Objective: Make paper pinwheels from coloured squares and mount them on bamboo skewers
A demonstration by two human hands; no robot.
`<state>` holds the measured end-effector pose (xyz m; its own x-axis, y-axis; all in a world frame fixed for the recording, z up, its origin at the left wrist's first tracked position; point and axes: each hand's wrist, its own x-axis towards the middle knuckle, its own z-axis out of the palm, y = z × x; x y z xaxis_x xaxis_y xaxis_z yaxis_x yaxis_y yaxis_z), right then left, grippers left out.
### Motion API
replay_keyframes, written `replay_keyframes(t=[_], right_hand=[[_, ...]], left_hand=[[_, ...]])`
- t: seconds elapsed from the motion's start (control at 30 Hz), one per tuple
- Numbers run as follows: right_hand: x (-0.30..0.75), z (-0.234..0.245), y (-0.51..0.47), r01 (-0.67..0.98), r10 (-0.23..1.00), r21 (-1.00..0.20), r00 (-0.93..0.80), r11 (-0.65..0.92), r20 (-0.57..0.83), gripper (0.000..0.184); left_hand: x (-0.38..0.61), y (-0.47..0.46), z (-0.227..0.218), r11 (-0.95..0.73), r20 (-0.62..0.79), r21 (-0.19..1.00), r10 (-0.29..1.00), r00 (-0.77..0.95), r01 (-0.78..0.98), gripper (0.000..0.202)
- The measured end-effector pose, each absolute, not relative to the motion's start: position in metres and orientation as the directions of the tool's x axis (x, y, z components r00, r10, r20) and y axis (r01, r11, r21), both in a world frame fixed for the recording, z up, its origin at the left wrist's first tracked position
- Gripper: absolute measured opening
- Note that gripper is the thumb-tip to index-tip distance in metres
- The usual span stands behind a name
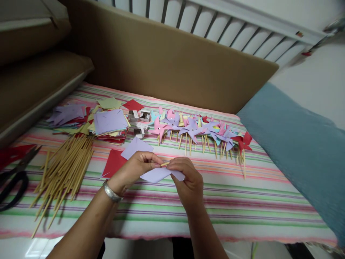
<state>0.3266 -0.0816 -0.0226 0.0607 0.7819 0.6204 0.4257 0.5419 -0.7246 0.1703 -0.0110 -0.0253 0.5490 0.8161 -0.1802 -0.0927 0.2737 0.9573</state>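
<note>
My left hand, with a silver bracelet on its wrist, is closed with thumb and fingertips pinching a short visible piece of a wooden stick. My right hand is closed too, its fingers at the stick's other end and on a folded lilac paper pinwheel. The pinwheel lies just under the stick, and the fingers cover where the two meet. Behind my left hand, a lilac paper square overlaps a red paper square on the striped cloth.
Finished pinwheels on sticks lie in a row at the back. To the left are a heap of wooden sticks, stacks of coloured paper, small open boxes and black scissors. A brown board stands behind.
</note>
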Motion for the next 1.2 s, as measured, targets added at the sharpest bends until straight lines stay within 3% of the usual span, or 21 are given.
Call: replay_keyframes(t=[1.2], right_hand=[[0.3278,-0.0237,-0.0811,0.434,0.806,-0.743,0.062,0.51,0.589,0.024]], left_hand=[[0.1717,-0.0121,-0.0218,0.24,-0.148,0.966,0.823,0.548,-0.099,0.009]])
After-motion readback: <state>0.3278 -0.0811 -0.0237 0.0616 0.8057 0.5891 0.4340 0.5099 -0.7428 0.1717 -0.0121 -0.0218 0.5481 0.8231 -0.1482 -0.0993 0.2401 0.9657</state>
